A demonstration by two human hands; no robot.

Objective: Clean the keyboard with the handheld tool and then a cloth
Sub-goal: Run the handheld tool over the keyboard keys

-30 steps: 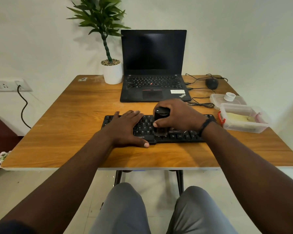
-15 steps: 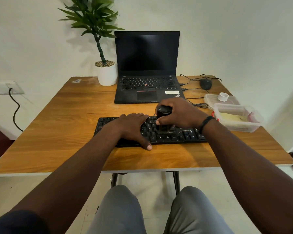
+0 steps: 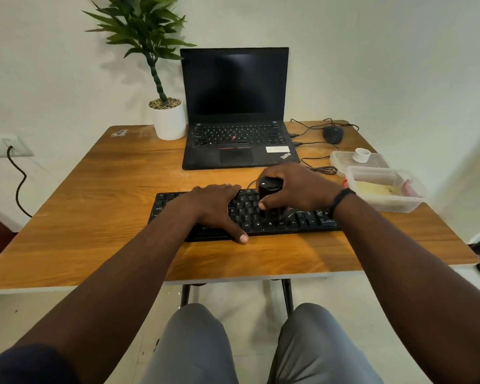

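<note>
Left hand (image 3: 216, 209) flat, steadying keyboard (image 3: 275, 217); right hand (image 3: 297, 187) grips handheld tool (image 3: 269, 192) upright on keys. Best: slow, overlapping passes along rows.

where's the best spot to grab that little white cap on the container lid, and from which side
Take the white cap by its round side wall, fingers coming straight down from above. It stands upright and alone on the flat clear lid, open end up, with free room all round; the deeper tub sits nearer the person.
</note>
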